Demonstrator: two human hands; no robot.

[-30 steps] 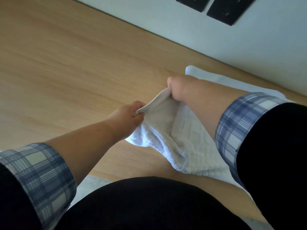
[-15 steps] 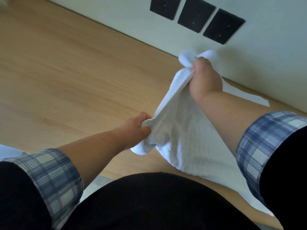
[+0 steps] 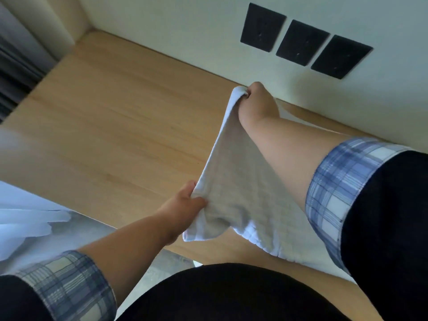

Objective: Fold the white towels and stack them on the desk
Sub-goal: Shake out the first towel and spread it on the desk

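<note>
Above the table, left hand and right hand each pinch one towel; three black wall plates behind.

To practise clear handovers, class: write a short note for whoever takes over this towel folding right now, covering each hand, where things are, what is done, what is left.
Left hand: grip on the near corner of the towel.
Right hand: grip on the far corner, raised near the wall.
Towel: stretched between both hands above the desk, lower edge sagging, unfolded.
Done: towel lifted and spread; no stack in view.
Left: fold it, lay it on the desk; white cloth at left may be more towels.
</note>
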